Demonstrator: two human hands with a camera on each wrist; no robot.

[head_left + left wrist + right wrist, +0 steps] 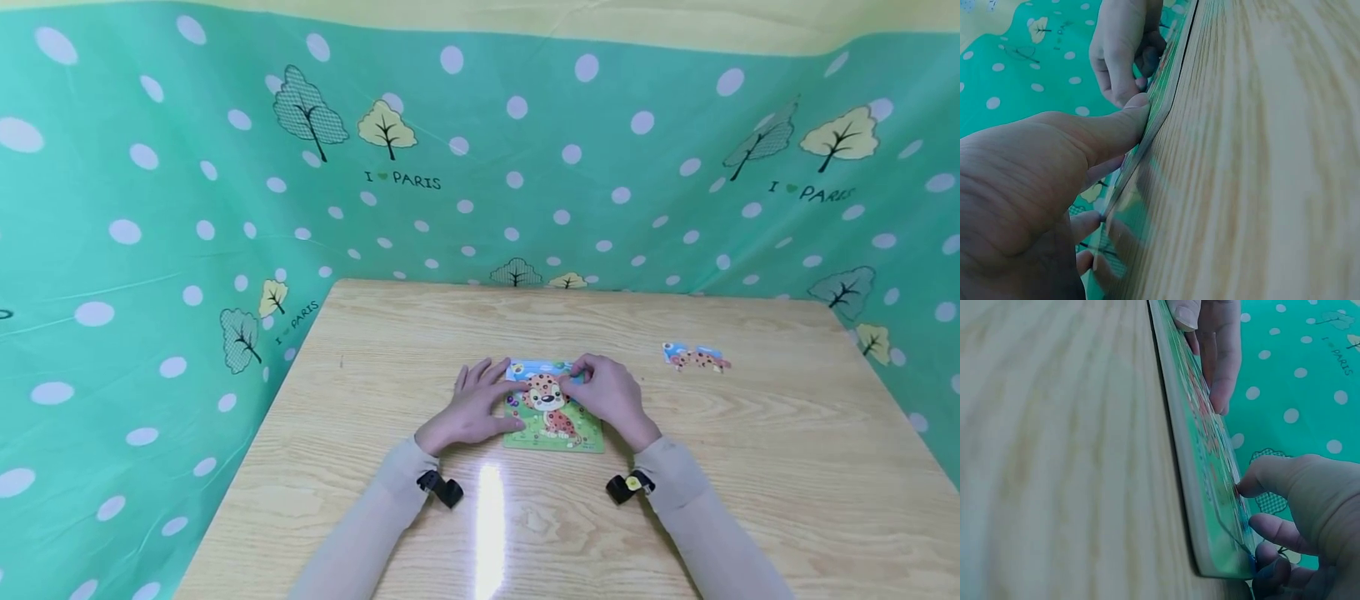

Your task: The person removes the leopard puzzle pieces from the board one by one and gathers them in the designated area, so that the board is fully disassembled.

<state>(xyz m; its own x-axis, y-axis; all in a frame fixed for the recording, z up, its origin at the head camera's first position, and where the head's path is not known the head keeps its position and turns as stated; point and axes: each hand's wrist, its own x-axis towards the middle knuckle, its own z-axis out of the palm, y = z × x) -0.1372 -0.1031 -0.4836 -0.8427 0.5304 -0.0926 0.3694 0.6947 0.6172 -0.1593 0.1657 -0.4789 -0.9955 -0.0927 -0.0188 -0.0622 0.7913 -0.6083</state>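
A jigsaw puzzle board (pixel 551 437) with a spotted leopard cub on green grass under blue sky lies flat on the table. Across its left edge, my left hand (pixel 476 410) spreads its fingers, the thumb and index fingertip over the picture. At the board's upper right, my right hand (pixel 609 392) bends its thumb and fingers close to the cub's ear, pinching a puzzle piece mostly hidden by the fingertips. From the side, the right thumb (pixel 1272 475) meets the board's surface, while the left hand (pixel 1213 350) shows at the far end.
Several loose puzzle pieces (pixel 697 358), blue and spotted orange, lie together to the right of the board. The wooden table (pixel 757 467) meets a green dotted cloth (pixel 517 192) behind and along the sides. A bright light reflection crosses the tabletop in front.
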